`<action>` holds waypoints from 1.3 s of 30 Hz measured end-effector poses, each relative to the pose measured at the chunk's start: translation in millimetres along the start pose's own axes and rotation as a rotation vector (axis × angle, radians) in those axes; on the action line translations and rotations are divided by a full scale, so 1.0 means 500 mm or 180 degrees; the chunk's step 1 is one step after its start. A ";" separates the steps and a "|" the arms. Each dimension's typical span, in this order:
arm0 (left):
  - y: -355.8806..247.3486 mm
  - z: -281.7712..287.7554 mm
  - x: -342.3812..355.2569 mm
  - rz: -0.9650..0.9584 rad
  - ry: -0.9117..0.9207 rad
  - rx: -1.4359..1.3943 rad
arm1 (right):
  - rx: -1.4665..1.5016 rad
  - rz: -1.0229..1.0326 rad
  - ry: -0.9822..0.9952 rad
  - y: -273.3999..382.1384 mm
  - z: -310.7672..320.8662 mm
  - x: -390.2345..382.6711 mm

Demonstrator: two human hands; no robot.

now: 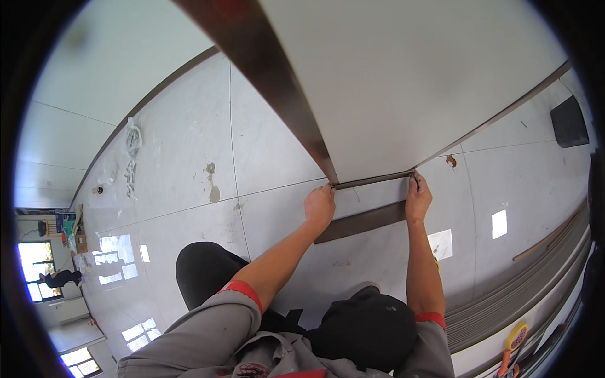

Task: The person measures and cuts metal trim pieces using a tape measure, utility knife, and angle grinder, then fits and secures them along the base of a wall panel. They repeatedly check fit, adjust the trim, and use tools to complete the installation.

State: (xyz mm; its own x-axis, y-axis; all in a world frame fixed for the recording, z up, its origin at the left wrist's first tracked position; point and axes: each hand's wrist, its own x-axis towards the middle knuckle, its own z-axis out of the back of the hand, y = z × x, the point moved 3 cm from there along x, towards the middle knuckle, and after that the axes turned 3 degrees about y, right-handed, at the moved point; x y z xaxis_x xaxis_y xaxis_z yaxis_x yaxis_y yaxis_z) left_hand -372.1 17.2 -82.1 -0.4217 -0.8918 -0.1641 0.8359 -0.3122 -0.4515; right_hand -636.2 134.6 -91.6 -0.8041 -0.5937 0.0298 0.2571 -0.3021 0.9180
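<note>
A white wall (416, 82) ends low in front of me, with brown baseboard along its left side. Across its foot runs a narrow dark brown trim strip (373, 180). My left hand (319, 206) is closed at the strip's left end, by the corner with the long brown baseboard (277, 82). At the other end my right hand (418, 200) pinches the strip near the right corner, with something thin and dark by its fingers. Between my forearms and the wall, a short brown board (361, 222) lies flat on the floor. My fingertips are partly hidden.
Long grey-brown strips (504, 302) are stacked at the right, with a yellow and orange tool (515, 337) near them. A black flat object (569, 122) lies at the far right. Crumpled clear plastic (133, 138) rests on the tiled floor to the left.
</note>
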 end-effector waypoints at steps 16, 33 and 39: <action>0.031 0.009 0.034 -0.0466 0.0263 0.0015 | 0.0193 -0.0177 0.0222 -0.030 0.011 0.015; 0.025 0.020 0.040 -0.0440 0.0414 0.0054 | 0.0160 -0.0196 0.0335 -0.031 0.011 0.023; 0.020 0.018 0.039 -0.0349 0.0446 0.0055 | 0.0316 -0.0179 0.0182 -0.039 0.009 0.014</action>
State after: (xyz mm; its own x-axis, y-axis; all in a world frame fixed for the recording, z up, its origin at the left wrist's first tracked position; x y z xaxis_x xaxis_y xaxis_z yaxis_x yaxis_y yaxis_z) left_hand -368.8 -6.0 -82.1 -0.5544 -0.7981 -0.2359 0.7876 -0.4116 -0.4585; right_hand -649.4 139.8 -107.6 -0.7831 -0.6204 -0.0429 0.1558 -0.2625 0.9523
